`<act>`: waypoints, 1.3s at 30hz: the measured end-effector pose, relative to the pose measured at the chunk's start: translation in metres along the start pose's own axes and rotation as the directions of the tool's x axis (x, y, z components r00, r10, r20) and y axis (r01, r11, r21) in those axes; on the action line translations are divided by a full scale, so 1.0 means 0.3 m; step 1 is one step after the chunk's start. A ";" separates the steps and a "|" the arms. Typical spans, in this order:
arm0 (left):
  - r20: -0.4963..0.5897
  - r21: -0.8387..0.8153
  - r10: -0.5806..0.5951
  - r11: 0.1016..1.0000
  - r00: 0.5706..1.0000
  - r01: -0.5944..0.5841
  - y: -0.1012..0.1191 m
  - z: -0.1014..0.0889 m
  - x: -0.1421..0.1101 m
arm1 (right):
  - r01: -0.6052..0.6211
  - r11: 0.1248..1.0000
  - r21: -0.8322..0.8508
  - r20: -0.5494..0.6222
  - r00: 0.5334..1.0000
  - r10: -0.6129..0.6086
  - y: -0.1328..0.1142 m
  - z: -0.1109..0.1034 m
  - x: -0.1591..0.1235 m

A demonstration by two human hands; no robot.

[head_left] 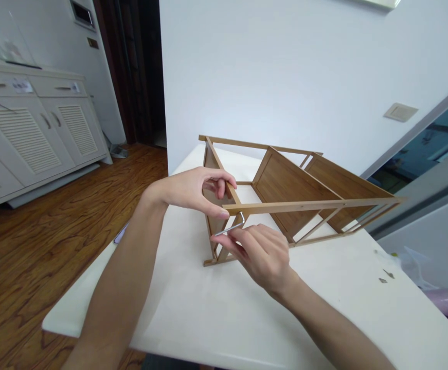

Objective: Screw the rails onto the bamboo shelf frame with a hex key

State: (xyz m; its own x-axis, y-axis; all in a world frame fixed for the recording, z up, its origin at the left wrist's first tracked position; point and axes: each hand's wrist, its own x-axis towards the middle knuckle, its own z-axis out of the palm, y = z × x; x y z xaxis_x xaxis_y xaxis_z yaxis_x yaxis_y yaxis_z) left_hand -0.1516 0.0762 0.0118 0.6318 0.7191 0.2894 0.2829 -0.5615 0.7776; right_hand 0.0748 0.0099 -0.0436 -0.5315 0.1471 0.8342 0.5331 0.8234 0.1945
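A wooden shelf rack [289,180] lies on its side on the white table, its several panels standing upright. My left hand [204,190] grips the near corner of the frame, thumb on the long rail and fingers over the end panel's edge. In my right hand [260,252] is an L-shaped hex key [229,229], pinched between thumb and fingers. The key's short end meets the rail close to my left thumb. Whatever screw sits under its tip cannot be made out.
Small metal pieces [386,276] and clear plastic packaging [416,262] lie on the right of the white table [193,313]. A pink roll [447,301] is beyond the right edge. The wall [278,72] rises behind; a white cabinet [34,128] stands at left.
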 end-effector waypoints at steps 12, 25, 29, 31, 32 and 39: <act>0.021 -0.038 0.035 0.999 0.999 -0.034 0.000 0.001 -0.002 | 0.165 0.973 -0.163 -0.160 0.968 -0.192 0.046 -0.023 0.155; 0.006 -0.006 -0.008 1.000 1.000 0.008 0.000 0.002 -0.001 | -0.080 0.981 -0.176 -0.130 0.990 0.058 0.088 -0.113 0.008; 0.010 -0.006 0.002 1.000 1.000 -0.002 0.000 0.000 -0.001 | -0.054 0.982 -0.179 -0.020 0.998 0.051 0.092 -0.104 -0.047; 0.013 -0.005 0.004 1.000 1.000 -0.004 -0.001 0.000 -0.002 | -0.067 0.986 -0.153 0.022 0.997 0.071 0.082 -0.089 -0.065; 0.012 -0.002 0.005 1.000 1.000 -0.005 -0.001 0.000 -0.002 | -0.082 0.988 -0.129 0.034 0.996 0.087 0.073 -0.079 -0.070; 0.007 0.015 0.013 1.000 1.000 -0.013 0.001 0.000 -0.003 | -0.164 0.986 0.031 0.085 0.983 0.160 -0.011 0.010 -0.068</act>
State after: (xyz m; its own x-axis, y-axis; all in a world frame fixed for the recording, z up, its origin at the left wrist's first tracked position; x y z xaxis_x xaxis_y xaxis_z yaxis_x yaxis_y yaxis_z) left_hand -0.1522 0.0756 0.0117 0.6406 0.7088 0.2954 0.2852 -0.5768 0.7655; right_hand 0.0821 0.0059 -0.0627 -0.4934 0.3235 0.8074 0.5919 0.8050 0.0391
